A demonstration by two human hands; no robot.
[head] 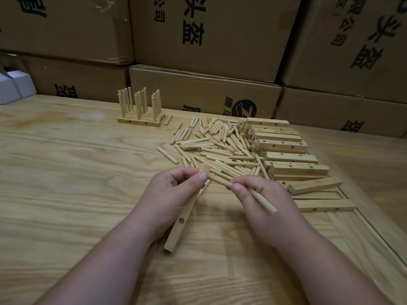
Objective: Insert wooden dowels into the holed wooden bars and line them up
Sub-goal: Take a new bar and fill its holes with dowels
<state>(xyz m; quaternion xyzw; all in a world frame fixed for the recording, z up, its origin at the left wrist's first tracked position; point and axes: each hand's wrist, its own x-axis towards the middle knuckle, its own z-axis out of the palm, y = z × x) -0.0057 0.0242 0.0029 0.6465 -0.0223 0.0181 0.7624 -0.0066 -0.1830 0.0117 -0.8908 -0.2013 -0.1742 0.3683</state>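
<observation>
Wooden dowel (259, 198) apparently in right hand (262, 194)

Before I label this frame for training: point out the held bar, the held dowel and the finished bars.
Bar (178, 225): head view, lower face beside its hole.
Dowel (265, 203): head view, free lower shaft.
Finished bars (138, 122): head view, front bar's side.

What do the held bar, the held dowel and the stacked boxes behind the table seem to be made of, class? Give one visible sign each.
Held bar: pale, seemingly unfinished wood; grain lines, drilled hole.
Held dowel: same light wood, smooth and matte.
Boxes: brown cardboard, probably corrugated; folded flaps, black print.
</observation>
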